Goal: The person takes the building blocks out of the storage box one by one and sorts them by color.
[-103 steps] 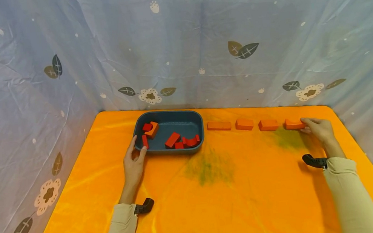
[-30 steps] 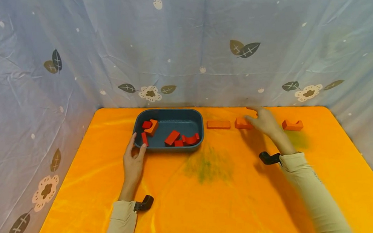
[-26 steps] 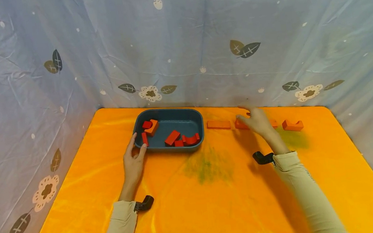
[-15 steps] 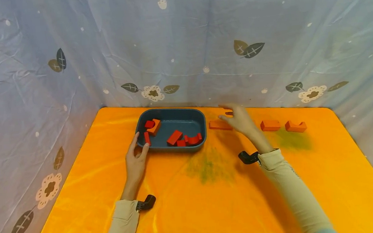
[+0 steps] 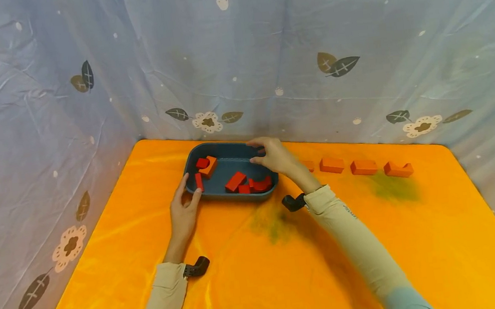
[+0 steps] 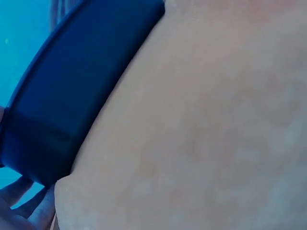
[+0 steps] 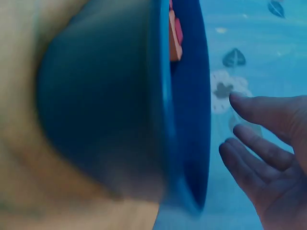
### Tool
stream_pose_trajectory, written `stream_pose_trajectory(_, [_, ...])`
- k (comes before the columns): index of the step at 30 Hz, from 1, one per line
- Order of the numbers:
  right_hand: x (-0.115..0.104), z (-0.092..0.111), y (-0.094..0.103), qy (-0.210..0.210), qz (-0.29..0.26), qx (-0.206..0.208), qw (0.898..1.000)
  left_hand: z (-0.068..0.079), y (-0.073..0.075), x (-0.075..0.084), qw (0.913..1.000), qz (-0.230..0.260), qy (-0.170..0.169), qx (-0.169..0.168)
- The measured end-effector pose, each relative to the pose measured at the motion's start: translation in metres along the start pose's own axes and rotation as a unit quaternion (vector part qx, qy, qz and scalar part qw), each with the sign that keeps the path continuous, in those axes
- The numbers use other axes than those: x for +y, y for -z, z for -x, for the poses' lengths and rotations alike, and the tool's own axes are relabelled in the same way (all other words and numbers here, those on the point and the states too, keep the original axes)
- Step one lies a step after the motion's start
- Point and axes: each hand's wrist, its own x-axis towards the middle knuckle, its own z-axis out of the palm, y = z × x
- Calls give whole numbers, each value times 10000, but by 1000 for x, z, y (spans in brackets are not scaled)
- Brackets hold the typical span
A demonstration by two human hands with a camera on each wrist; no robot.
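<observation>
A dark blue-grey tray (image 5: pixel 229 195) holds several red and orange blocks, among them a red block (image 5: pixel 235 181), a red arched block (image 5: pixel 261 185) and an orange notched block (image 5: pixel 209 167). At its front left corner my left hand (image 5: pixel 183 215) holds it, thumb on the front side and fingers along the left end; the left wrist view shows the tray wall (image 6: pixel 81 81) close to the palm. My right hand (image 5: pixel 277 157) is over the tray's right end, fingers apart and nothing between them. In the right wrist view the thumb (image 7: pixel 264 110) and fingertips stand apart beside the rim.
Right of the tray runs a row of orange blocks: one (image 5: pixel 309 165) partly hidden by my right wrist, two rectangular blocks (image 5: pixel 332 165) and a notched block (image 5: pixel 398 169). A patterned curtain (image 5: pixel 237 60) rises behind the yellow tabletop (image 5: pixel 251 275).
My right hand has let go of the notched block at the row's right end and moved left over the row to the tray. My left hand has stayed at the tray's corner.
</observation>
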Motion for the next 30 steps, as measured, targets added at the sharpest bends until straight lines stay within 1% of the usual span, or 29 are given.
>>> stream_pose_trajectory(3, [-10, -17, -12, 150, 128, -389, 9990, 0, 1, 1, 10000, -5, -11, 65])
stream_pose_trajectory(6, [-20, -34, -24, 247, 416, -734, 9961, -1, 2, 1, 10000, 46, -44, 71])
stream_pose_trajectory(10, [-33, -54, -38, 194, 713, -1135, 9908, -2, 1, 0, 9999, 140, -96, 28])
stream_pose_trajectory(12, [-37, -64, -44, 147, 670, -1300, 9891, -3, 1, -2, 9998, 186, -64, 25])
stream_pose_trajectory(13, [-38, -69, -47, 123, 601, -1373, 9886, -5, 1, -7, 9997, 186, -116, 48])
stream_pose_trajectory(16, [-39, -82, -54, 108, 430, -1538, 9871, -11, -1, -24, 9995, 188, -202, 137])
stream_pose_trajectory(19, [-38, -90, -61, 50, 327, -1682, 9852, -16, -2, -40, 9989, 191, -377, 204])
stream_pose_trajectory(26, [-32, -99, -75, -262, 348, -1854, 9817, -17, -3, -41, 9986, 253, -418, 202])
stream_pose_trajectory(30, [-27, -101, -81, -474, 377, -1801, 9818, -17, 0, -43, 9986, 276, -402, 225])
